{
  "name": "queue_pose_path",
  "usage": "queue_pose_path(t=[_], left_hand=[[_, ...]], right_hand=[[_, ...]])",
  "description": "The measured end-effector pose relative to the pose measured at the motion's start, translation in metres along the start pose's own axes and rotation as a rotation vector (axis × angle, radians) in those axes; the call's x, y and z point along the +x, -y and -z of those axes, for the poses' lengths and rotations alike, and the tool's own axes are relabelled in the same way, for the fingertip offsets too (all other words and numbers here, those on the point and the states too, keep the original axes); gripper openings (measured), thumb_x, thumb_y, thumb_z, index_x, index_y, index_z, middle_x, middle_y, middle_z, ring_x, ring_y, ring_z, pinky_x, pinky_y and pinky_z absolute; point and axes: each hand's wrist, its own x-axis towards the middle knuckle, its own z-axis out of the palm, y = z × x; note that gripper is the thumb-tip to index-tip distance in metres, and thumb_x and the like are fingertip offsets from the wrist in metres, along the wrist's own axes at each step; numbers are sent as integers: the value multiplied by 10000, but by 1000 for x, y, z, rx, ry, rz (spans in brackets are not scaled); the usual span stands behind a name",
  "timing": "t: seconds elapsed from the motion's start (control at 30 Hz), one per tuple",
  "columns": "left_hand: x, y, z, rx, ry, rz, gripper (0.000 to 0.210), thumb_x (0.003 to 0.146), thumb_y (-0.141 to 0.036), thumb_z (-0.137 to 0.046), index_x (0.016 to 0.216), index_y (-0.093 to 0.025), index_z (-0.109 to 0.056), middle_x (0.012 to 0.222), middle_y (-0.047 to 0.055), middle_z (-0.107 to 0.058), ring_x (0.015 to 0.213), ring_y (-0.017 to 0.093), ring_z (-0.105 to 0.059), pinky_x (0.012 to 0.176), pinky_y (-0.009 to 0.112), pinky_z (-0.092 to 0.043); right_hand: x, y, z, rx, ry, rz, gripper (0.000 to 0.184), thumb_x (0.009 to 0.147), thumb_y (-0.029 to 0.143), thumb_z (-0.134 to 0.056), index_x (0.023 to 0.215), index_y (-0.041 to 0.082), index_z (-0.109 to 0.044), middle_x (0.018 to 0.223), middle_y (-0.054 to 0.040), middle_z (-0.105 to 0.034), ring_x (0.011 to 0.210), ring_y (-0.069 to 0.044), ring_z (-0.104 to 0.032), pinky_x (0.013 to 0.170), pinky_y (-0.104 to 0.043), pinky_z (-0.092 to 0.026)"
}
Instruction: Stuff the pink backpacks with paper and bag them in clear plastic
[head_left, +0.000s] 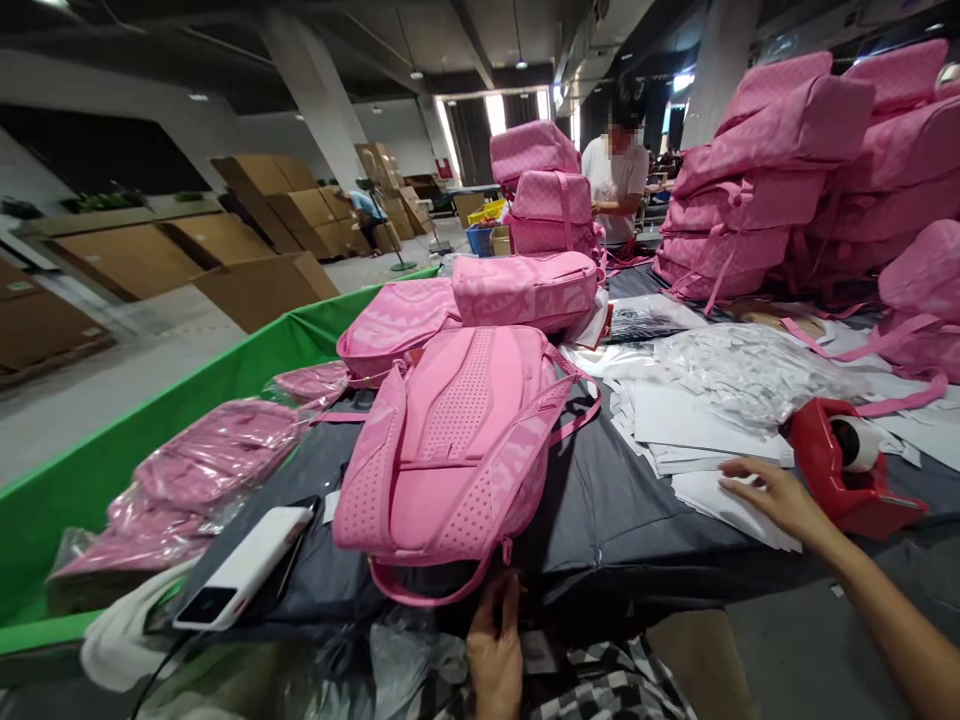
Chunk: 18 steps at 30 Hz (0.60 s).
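Observation:
A pink backpack (480,440) lies on the dark-covered table in front of me, its perforated back panel and shoulder straps facing up. Just below its near edge is my left hand (496,645), its fingers pressed together close to a hanging pink zipper pull (508,550). Whatever those fingers hold, if anything, is too small to make out. Over to the right, my right hand (776,500) reaches across a stack of white paper sheets (720,500). Its fingers are stretched out over the top sheets, with nothing gripped. Beside that hand stands a red tape dispenser (832,480).
More pink backpacks (525,290) lie behind, and tall piles of them (757,190) rise at right. A clear bag of white slips (750,370) sits beyond the paper. At left are a white power bank (251,565), plastic-wrapped pink bags (217,460) and a green-sided bin (247,370). A co-worker (619,185) stands behind.

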Motion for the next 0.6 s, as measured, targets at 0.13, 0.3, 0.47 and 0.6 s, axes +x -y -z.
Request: queue_pose_path(t=[0.13, 0.3, 0.47, 0.6], left_hand=[[-15, -1, -25, -64, 55, -38, 750, 574, -877, -690, 863, -194, -798, 985, 124, -795, 1015, 340, -729, 962, 466, -565], [-8, 1, -21, 1, 96, -29, 734, 583, -851, -700, 895, -195, -801, 1040, 137, -786, 1096, 371, -703, 1062, 522, -504], [1, 18, 3, 112, 96, -167, 632, 736, -724, -674, 1113, -222, -752, 1201, 124, -738, 1191, 361, -656, 1084, 543, -489], [-13, 30, 18, 253, -103, -567, 433, 890, -488, -646, 1264, -273, -684, 1315, 114, -672, 1264, 332, -602, 1126, 555, -446]], right_hand=[[17, -36, 12, -105, -7, 15, 748, 493, 927, -668, 702, 210, -705, 752, -88, -704, 750, -267, -630, 729, -406, -500], [14, -43, 1, -186, -64, 98, 775, 670, 971, -466, 676, 228, -685, 719, -81, -678, 741, -264, -616, 711, -395, -471], [26, -37, 9, -325, -83, 298, 730, 816, 890, -366, 756, 242, -697, 874, -115, -730, 845, -293, -661, 771, -429, -469], [25, -23, 15, -325, -136, 392, 667, 858, 839, -363, 720, 243, -628, 752, -113, -709, 734, -281, -659, 728, -414, -488]])
